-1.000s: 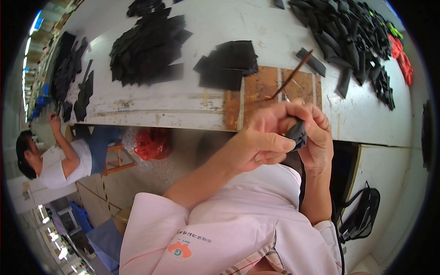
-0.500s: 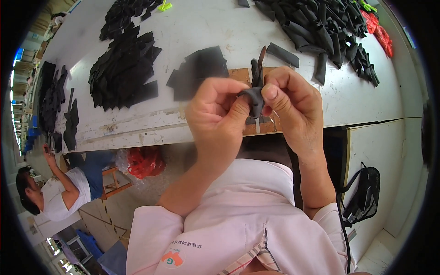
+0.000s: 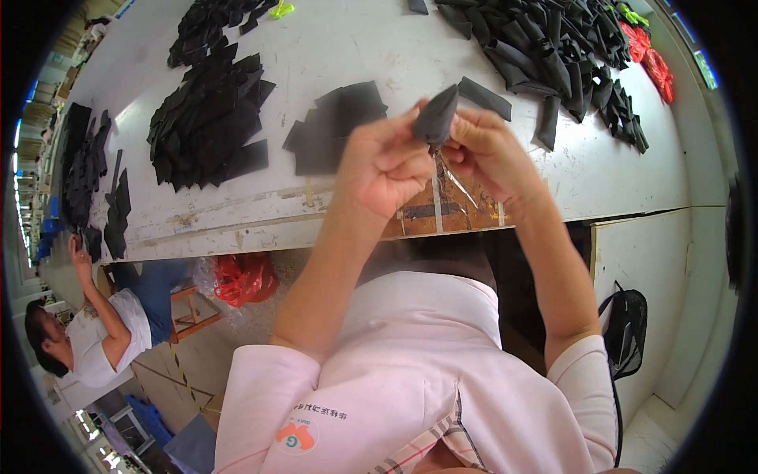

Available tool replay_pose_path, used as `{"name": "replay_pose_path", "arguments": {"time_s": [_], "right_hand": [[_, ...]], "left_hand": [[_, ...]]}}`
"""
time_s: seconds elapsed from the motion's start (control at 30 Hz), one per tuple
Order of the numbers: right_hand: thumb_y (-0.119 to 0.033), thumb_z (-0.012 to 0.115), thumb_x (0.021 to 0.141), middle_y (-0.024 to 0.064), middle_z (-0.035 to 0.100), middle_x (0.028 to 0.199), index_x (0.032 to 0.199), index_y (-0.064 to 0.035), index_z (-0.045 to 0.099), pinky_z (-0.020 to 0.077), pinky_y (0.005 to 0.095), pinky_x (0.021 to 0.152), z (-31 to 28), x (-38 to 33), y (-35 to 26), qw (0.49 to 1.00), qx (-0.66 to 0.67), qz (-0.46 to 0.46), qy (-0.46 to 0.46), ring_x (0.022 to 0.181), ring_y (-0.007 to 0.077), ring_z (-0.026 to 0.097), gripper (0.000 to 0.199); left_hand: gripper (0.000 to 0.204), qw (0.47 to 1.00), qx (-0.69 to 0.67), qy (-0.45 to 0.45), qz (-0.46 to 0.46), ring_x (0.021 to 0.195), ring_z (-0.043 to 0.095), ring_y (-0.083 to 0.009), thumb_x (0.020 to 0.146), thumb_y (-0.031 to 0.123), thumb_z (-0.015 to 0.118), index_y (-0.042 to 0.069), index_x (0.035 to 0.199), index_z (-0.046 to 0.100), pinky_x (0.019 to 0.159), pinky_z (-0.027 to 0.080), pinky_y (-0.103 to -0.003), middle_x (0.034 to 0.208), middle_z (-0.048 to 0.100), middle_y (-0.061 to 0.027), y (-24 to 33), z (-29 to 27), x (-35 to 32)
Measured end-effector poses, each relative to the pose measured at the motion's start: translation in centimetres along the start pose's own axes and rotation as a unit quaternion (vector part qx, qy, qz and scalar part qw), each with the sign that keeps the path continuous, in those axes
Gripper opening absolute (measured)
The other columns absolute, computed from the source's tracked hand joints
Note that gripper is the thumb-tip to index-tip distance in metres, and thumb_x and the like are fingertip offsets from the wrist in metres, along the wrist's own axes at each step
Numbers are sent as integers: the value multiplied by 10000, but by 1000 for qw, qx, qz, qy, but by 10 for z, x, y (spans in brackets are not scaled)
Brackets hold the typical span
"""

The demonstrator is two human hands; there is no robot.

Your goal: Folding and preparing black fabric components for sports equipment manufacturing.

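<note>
Head view: left hand and right hand, both curled, pinch black cloth between them.

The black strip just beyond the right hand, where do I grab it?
Probably pinch the narrow right end of the black strip, coming from the right: that end lies uncovered on the table, while its left end appears beside the held cloth.

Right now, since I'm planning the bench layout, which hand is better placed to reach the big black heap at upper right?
Probably the right hand: it is nearer the black heap, while the left hand sits farther away. Both appear to hold the black piece, though.
</note>
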State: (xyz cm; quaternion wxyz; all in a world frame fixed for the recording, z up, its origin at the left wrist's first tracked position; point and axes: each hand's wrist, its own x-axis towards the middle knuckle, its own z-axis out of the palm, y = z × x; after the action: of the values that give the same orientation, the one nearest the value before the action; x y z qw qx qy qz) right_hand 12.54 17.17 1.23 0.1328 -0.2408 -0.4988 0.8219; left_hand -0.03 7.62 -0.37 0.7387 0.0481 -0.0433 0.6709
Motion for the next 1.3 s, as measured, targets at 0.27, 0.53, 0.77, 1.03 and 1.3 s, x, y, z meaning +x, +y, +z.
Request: {"name": "replay_pose_path", "arguments": {"time_s": [0.27,0.53,0.77,1.03,1.3], "right_hand": [[-286,542,837,-36,435,601,671,-60,525,312,166,471,8,-2,-15,994,-31,-99,-33,554,37,384,281],[-285,521,851,-14,432,606,697,-40,526,338,186,500,-7,10,14,997,14,-67,-35,566,48,400,290],[-316,530,823,37,502,691,897,18,549,396,251,575,-2,-9,-5,898,-311,-304,75,625,136,486,342],[-293,618,720,79,502,679,740,-27,494,411,349,534,17,-18,-24,670,-658,-336,67,633,263,527,294],[-196,607,731,92,507,641,728,-44,513,399,370,521,-5,-11,11,742,-593,-306,67,612,286,525,179]], "left_hand": [[253,999,33,-17,21,325,297,-20,837,47,435,-23,1078,463,318,206,-162,818,583,-89,-9,30,-7],[309,783,539,252,182,513,472,-62,806,14,497,-13,1109,442,442,342,-146,798,570,-78,-16,28,-5],[98,554,763,76,323,780,546,-117,789,-24,537,-5,876,577,669,447,-227,898,582,-76,-8,31,-1],[85,596,612,126,505,793,502,-75,829,42,528,-12,894,523,779,395,-225,859,563,-46,-31,20,-11],[155,791,516,146,296,813,507,-81,782,-10,569,-13,930,526,738,415,-206,885,552,-41,-24,28,7]]}}
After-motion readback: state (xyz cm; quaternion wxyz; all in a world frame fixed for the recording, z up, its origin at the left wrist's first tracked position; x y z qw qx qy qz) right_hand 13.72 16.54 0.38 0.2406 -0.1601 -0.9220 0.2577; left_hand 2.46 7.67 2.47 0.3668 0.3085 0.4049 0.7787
